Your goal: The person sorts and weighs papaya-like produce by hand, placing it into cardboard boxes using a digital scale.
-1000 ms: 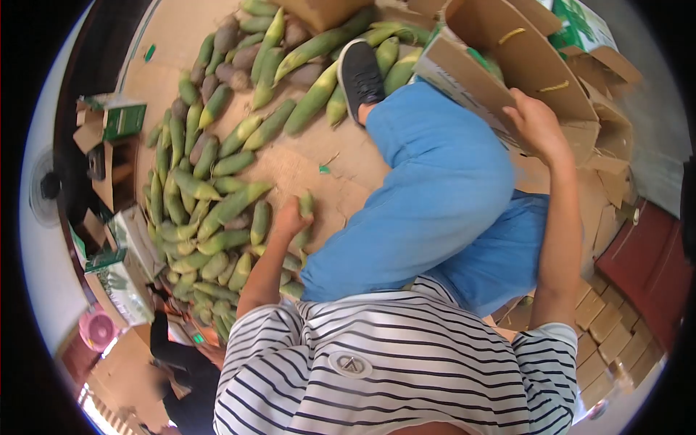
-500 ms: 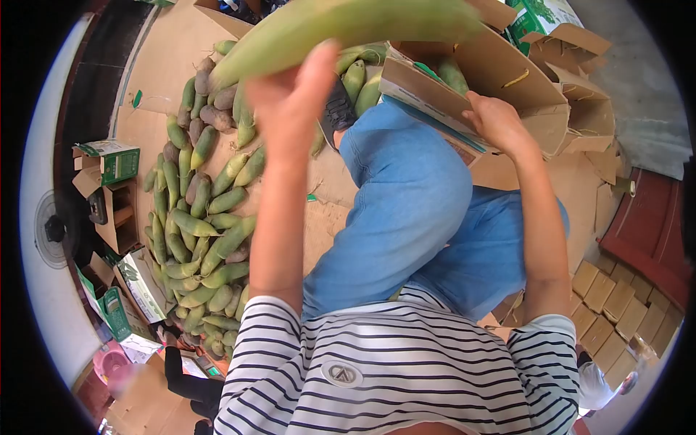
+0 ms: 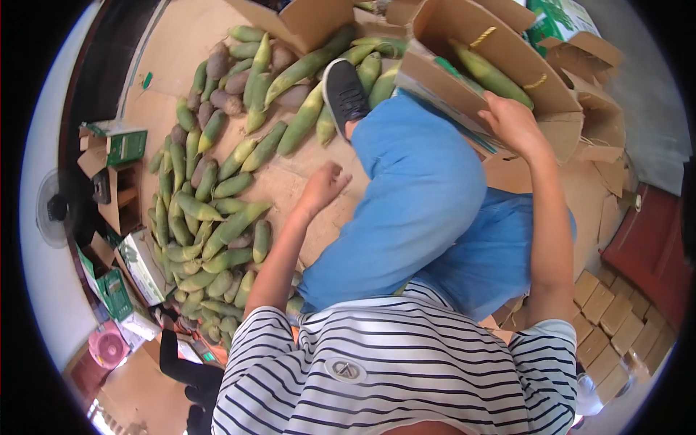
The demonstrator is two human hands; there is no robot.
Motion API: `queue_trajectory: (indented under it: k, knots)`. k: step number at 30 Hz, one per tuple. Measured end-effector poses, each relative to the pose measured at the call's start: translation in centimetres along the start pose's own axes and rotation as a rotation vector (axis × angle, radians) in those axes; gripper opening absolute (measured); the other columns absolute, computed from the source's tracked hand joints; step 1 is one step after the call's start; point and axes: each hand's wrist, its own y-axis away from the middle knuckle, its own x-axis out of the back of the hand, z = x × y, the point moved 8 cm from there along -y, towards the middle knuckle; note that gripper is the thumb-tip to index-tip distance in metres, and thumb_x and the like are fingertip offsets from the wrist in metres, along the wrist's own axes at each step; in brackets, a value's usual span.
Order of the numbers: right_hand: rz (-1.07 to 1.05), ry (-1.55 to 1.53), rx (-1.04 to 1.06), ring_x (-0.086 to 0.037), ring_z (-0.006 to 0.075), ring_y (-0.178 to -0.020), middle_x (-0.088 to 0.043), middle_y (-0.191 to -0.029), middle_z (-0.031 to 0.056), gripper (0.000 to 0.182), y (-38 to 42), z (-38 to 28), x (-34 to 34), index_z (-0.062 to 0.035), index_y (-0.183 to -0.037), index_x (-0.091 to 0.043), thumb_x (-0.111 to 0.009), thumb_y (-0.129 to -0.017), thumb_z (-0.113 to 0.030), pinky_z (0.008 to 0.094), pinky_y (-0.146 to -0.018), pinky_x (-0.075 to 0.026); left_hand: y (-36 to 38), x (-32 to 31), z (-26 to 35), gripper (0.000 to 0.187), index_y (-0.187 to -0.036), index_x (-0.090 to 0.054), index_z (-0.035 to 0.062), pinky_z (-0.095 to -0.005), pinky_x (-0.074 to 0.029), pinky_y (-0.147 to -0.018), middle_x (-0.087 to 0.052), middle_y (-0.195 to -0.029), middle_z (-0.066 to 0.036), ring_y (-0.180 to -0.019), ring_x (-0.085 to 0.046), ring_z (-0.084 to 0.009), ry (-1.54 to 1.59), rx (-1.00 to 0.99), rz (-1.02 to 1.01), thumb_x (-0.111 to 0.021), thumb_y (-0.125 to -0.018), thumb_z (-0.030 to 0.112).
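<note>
My left hand (image 3: 324, 188) is over the cardboard floor beside my bent knee, fingers curled in and nothing seen in them. My right hand (image 3: 512, 123) grips the near edge of an open cardboard box (image 3: 435, 69) with yellow cord handles. A long green radish (image 3: 496, 76) lies inside this box, slanting down toward my right hand. Left of my legs spreads a large pile of green radishes (image 3: 232, 230), some with purplish-brown skins. Several longer ones lie near my shoe (image 3: 345, 98), among them a radish (image 3: 301, 122) close to its toe.
Another open carton (image 3: 304, 22) stands at the top. More cartons (image 3: 583, 54) sit behind the box at right. Stacked small brown boxes (image 3: 616, 301) are at lower right. Green-and-white boxes (image 3: 145, 264), a fan (image 3: 56, 206) and a pink basin (image 3: 109, 346) line the left.
My left hand has let go of the large radish it was carrying and has come down toward my knee. A long radish now shows in the box. My right hand stays at the box edge.
</note>
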Motion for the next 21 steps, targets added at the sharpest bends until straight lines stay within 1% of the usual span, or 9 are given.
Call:
queue_trajectory:
  k: [2,5,8,11,13,17,18,19,21]
  knots:
    - [0.048,0.024,0.057,-0.057,0.0418,-0.085,-0.06,-0.084,0.0239,0.022,0.3,-0.5,-0.4,-0.0003,-0.09,-0.047,-0.057,-0.087,-0.02,0.0505,-0.072,-0.043,2.8,-2.1,-3.9,0.041,-0.102,-0.056,-0.0008,-0.0396,-0.049,-0.078,-0.063,-0.098,-0.02,-0.091,-0.062,-0.0324,-0.21,0.061,-0.088,-0.064,-0.082,0.034]
    - [-0.026,0.0,0.001,-0.056,0.0414,-0.087,-0.059,-0.087,0.0237,0.026,0.0,-0.6,-0.7,0.0,-0.101,-0.05,-0.056,-0.088,-0.021,0.049,-0.073,-0.043,5.4,-3.6,-6.5,0.041,-0.104,-0.054,0.0003,-0.0437,-0.049,-0.08,-0.06,-0.103,-0.02,-0.097,-0.059,-0.0352,-0.47,0.158,-0.199,-0.063,-0.081,0.034]
    - [-0.077,-0.015,-0.06,-0.057,0.0408,-0.09,-0.06,-0.091,0.0243,0.034,-0.3,-0.6,-0.7,0.001,-0.112,-0.051,-0.056,-0.088,-0.022,0.0466,-0.076,-0.044,5.9,-4.2,-10.3,0.043,-0.105,-0.052,0.0013,-0.0437,-0.049,-0.081,-0.058,-0.104,-0.019,-0.1,-0.058,-0.0341,-0.487,0.257,-0.231,-0.064,-0.08,0.034]
    - [-0.098,-0.031,-0.083,-0.057,0.04,-0.093,-0.06,-0.096,0.0253,0.04,-0.4,0.0,-1.0,0.0026,-0.118,-0.05,-0.056,-0.088,-0.023,0.0447,-0.079,-0.044,5.8,-2.0,-13.7,0.044,-0.106,-0.052,0.0017,-0.044,-0.049,-0.08,-0.058,-0.105,-0.019,-0.099,-0.058,-0.0344,-0.435,0.345,-0.092,-0.065,-0.079,0.034]
    - [-0.097,-0.045,-0.092,-0.057,0.0398,-0.094,-0.06,-0.098,0.0259,0.041,-0.3,-0.3,-1.1,0.0036,-0.119,-0.05,-0.056,-0.088,-0.023,0.044,-0.08,-0.044,6.3,1.0,-15.7,0.043,-0.105,-0.053,0.003,-0.0447,-0.049,-0.08,-0.058,-0.106,-0.019,-0.097,-0.059,-0.0346,-0.501,0.36,0.056,-0.064,-0.079,0.035]
    - [-0.093,-0.066,-0.104,-0.057,0.0401,-0.095,-0.059,-0.099,0.0269,0.04,-0.5,-0.2,-1.1,0.0046,-0.118,-0.05,-0.056,-0.089,-0.023,0.0437,-0.08,-0.044,9.0,7.0,-22.5,0.042,-0.108,-0.052,0.0065,-0.0451,-0.048,-0.079,-0.055,-0.111,-0.018,-0.103,-0.055,-0.0328,-0.71,0.495,0.212,-0.064,-0.078,0.033]
    - [-0.093,-0.07,-0.098,-0.056,0.0401,-0.095,-0.059,-0.099,0.0271,0.04,-0.5,0.1,-1.3,0.0048,-0.117,-0.05,-0.056,-0.089,-0.023,0.0437,-0.08,-0.044,10.3,8.5,-24.9,0.044,-0.112,-0.05,0.0075,-0.046,-0.047,-0.081,-0.052,-0.116,-0.016,-0.107,-0.052,-0.0327,-0.746,0.59,0.241,-0.063,-0.078,0.032]
    - [-0.091,-0.063,-0.096,-0.056,0.0402,-0.095,-0.059,-0.098,0.0272,0.04,-0.5,0.2,-1.3,0.0048,-0.117,-0.05,-0.056,-0.089,-0.022,0.0438,-0.08,-0.044,11.6,10.4,-25.3,0.046,-0.116,-0.047,0.0082,-0.0465,-0.046,-0.085,-0.051,-0.119,-0.015,-0.109,-0.051,-0.0342,-0.795,0.679,0.211,-0.061,-0.078,0.029]
    - [-0.083,-0.052,-0.089,-0.056,0.0403,-0.095,-0.059,-0.098,0.0274,0.04,-0.6,0.2,-1.3,0.0048,-0.118,-0.05,-0.056,-0.089,-0.022,0.0439,-0.08,-0.044,14.5,13.6,-26.3,0.056,-0.122,-0.044,0.0079,-0.0452,-0.044,-0.091,-0.049,-0.123,-0.015,-0.114,-0.049,-0.0349,-0.824,0.768,0.282,-0.066,-0.075,0.027]
